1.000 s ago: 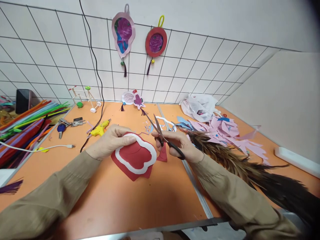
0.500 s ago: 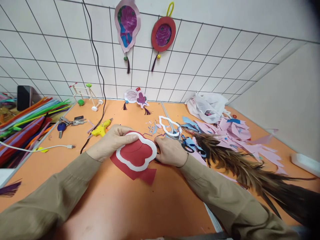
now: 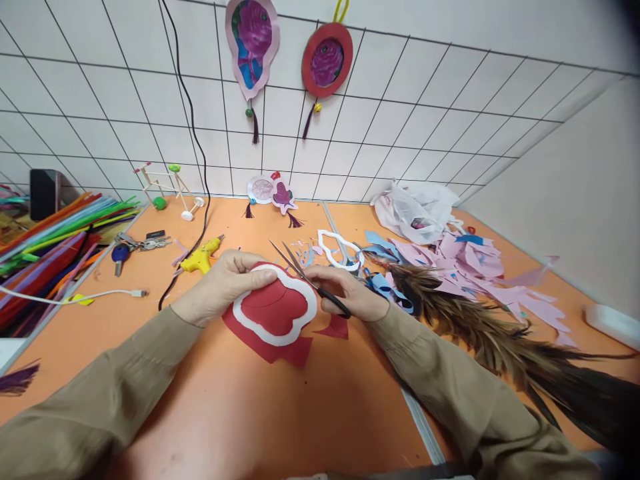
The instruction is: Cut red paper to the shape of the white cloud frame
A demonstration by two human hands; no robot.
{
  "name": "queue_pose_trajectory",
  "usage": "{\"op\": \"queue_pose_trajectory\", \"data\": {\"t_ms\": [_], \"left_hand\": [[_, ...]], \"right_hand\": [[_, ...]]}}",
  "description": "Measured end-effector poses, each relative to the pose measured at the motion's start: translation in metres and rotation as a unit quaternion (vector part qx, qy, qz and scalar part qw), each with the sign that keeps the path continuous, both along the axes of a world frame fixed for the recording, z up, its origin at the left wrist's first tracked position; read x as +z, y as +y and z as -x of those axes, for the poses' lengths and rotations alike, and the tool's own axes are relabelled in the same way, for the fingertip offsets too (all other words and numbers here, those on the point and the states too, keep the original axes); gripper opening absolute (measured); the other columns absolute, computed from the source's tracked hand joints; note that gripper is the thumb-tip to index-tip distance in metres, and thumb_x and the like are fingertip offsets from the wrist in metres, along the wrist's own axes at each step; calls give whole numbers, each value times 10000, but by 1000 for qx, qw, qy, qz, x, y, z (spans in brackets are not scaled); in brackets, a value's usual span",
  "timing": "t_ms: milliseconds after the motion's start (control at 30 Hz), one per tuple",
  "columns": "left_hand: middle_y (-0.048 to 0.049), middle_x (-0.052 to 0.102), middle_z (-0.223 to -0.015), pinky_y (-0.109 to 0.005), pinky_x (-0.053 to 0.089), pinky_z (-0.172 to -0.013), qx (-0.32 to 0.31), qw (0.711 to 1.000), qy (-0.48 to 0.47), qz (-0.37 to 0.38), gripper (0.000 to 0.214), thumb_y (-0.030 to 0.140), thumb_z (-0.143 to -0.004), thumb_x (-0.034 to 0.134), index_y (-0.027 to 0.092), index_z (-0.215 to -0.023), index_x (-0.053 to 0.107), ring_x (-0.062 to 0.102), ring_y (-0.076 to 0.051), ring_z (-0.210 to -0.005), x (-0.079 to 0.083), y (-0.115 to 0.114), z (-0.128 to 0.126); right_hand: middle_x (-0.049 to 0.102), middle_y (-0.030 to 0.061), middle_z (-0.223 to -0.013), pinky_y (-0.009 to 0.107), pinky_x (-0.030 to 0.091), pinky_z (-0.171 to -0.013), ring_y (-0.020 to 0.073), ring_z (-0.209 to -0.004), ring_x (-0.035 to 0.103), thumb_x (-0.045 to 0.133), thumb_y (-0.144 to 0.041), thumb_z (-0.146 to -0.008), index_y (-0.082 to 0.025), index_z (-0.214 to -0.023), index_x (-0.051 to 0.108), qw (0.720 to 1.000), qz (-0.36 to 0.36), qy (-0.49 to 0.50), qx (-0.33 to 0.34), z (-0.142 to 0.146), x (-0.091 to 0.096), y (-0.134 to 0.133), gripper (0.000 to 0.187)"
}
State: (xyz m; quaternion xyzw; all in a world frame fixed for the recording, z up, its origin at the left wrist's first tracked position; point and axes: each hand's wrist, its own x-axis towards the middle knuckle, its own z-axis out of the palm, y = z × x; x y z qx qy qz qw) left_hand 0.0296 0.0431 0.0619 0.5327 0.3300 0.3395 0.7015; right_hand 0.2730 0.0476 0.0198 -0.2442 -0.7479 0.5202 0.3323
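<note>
My left hand (image 3: 227, 283) pinches a sheet of red paper (image 3: 273, 303) at its upper left, thumb on top. On that sheet lies a white wavy-edged frame (image 3: 303, 323), with a thin curved line showing on the red inside it. In my right hand (image 3: 350, 290) are scissors (image 3: 299, 268) with black handles; their blades are parted and point up and left, just beyond the sheet's upper right edge. A loose red scrap (image 3: 335, 328) lies on the table below my right hand.
A yellow glue gun (image 3: 203, 255), keys (image 3: 120, 257) and coloured pipe cleaners (image 3: 75, 233) are at left. Behind the scissors lies another white frame (image 3: 340, 250). Pink paper scraps (image 3: 475, 267), brown feathers (image 3: 465, 320) and a white plastic bag (image 3: 415, 210) occupy the right side.
The scissors, mostly hidden before, have come up and show their parted blades above the sheet's edge. My right hand has shifted slightly right. A red scrap now shows beneath it.
</note>
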Motion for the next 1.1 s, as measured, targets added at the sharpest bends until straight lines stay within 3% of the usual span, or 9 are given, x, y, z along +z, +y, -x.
{"op": "queue_pose_trajectory", "data": {"t_ms": [233, 333, 400, 467, 533, 600, 700, 900, 1100], "left_hand": [[-74, 757, -708, -233, 530, -570, -3, 1000, 5, -1, 261, 376, -692, 799, 126, -763, 779, 675, -171, -618, 2, 1, -2], [-67, 753, -696, -221, 519, -562, 4, 1000, 26, -9, 266, 385, -709, 786, 124, -760, 775, 666, -158, -605, 2, 1, -1], [-55, 744, -667, -207, 503, -545, 9, 999, 34, -16, 266, 388, -712, 783, 125, -744, 769, 651, -143, -583, 2, 1, 0], [-56, 745, -680, -210, 504, -555, 9, 999, 43, -20, 267, 389, -717, 778, 124, -748, 764, 654, -146, -600, 1, 1, 1], [-61, 751, -714, -222, 512, -579, 8, 998, 56, -23, 270, 395, -733, 764, 126, -761, 757, 664, -155, -632, 1, 1, 1], [-60, 746, -717, -223, 509, -583, 9, 997, 71, -29, 274, 400, -750, 749, 126, -760, 747, 663, -155, -640, 0, 1, 2], [-58, 740, -710, -220, 503, -577, 8, 996, 83, -36, 275, 400, -754, 745, 125, -752, 742, 657, -151, -631, -1, 1, 1], [-53, 750, -715, -214, 508, -576, 5, 997, 66, -40, 242, 375, -756, 747, 136, -786, 765, 661, -147, -626, 0, -1, 0], [-56, 741, -674, -225, 509, -554, 10, 999, 26, -19, 240, 368, -726, 773, 129, -738, 761, 650, -150, -584, -1, 2, 1]], "right_hand": [[645, 88, -1011, 320, 490, -816, 188, -909, 602, 706, -476, -774, -161, -1100, 627, 998, -30, 22, 52, 1, -5, 2, 460], [642, 95, -1009, 325, 494, -811, 190, -894, 609, 678, -513, -772, -154, -1113, 602, 1000, -4, -5, -14, 2, -6, 3, 500], [642, 83, -922, 320, 497, -766, 180, -816, 610, 639, -491, -795, -145, -1118, 574, 993, 4, -85, -81, 4, -6, 2, 477], [624, 57, -809, 304, 479, -695, 168, -716, 586, 600, -416, -820, -139, -1067, 574, 962, -43, -233, -138, 7, -6, 0, 372], [616, 67, -798, 307, 447, -688, 188, -738, 575, 590, -327, -813, -138, -971, 594, 908, -118, -362, -173, 9, -7, -3, 247], [615, 107, -896, 316, 424, -717, 227, -839, 575, 596, -279, -795, -139, -923, 608, 862, -178, -438, -182, 10, -9, -6, 190], [599, 139, -1018, 302, 406, -699, 245, -884, 578, 594, -307, -804, -144, -985, 606, 835, -188, -488, -173, 8, -12, -7, 244], [643, 85, -947, 269, 403, -723, 219, -895, 586, 640, -229, -731, -158, -987, 602, 849, -168, -486, -123, 3, -14, -1, 269], [637, 94, -922, 276, 411, -703, 213, -859, 584, 657, -174, -711, -139, -993, 649, 857, -152, -481, -102, 0, -7, -1, 284]]}}
